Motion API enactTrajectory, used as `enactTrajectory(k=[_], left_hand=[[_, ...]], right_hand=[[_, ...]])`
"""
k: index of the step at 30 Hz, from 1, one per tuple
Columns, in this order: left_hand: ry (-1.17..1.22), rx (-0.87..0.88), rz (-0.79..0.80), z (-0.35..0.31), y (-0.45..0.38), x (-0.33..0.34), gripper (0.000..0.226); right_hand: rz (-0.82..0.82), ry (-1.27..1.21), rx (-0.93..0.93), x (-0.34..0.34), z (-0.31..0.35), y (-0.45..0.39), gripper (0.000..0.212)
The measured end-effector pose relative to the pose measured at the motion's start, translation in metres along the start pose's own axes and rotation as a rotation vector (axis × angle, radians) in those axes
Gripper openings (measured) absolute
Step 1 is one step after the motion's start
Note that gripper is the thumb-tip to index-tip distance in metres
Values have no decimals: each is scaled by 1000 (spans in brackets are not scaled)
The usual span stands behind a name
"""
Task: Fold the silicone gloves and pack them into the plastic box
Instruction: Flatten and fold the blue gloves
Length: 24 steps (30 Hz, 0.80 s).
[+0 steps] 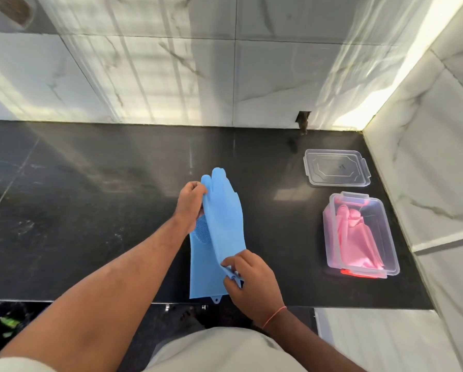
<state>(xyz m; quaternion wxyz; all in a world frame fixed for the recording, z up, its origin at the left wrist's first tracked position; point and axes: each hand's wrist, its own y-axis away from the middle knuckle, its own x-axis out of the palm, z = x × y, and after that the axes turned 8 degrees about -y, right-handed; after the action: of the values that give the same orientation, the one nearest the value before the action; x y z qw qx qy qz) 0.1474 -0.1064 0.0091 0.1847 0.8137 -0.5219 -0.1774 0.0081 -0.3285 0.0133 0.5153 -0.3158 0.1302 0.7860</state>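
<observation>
Glove (222, 218): light blue, darker blue dotted patch on palm. Gloves in box (355, 237): pink. Box (386, 237): clear plastic, red-orange glow under near edge. Lid (337, 168): clear. Counter (104, 197): glossy black, faint pale flecks. Wall (171, 63): white marble, grey veins. Wrist thread (274, 316): orange-pink.

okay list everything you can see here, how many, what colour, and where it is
Blue glove: one, blue, on the counter at centre, one long edge lifted and folding over.
Pink gloves: count unclear, pink, inside the box.
Box: one, clear plastic, open, right side of the counter.
Lid: one, clear, on the counter behind the box.
Counter: one, black stone, along white marble walls.
Left hand: pinching the glove's finger end.
Right hand: pinching the cuff end, thread on the wrist.
</observation>
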Motion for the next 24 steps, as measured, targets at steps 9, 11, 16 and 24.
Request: enactTrajectory(k=[9, 11, 16, 24], left_hand=[[59, -154, 85, 23, -10, -44, 21], [85, -167, 102, 26, -11, -46, 21], [144, -186, 111, 32, -18, -48, 27], [217, -198, 113, 38, -22, -51, 28]], right_hand=[[124, 133, -103, 32, 18, 2, 32], [127, 151, -101, 33, 21, 2, 33], [156, 174, -100, 39, 30, 2, 34], [207, 205, -115, 45, 35, -1, 32]])
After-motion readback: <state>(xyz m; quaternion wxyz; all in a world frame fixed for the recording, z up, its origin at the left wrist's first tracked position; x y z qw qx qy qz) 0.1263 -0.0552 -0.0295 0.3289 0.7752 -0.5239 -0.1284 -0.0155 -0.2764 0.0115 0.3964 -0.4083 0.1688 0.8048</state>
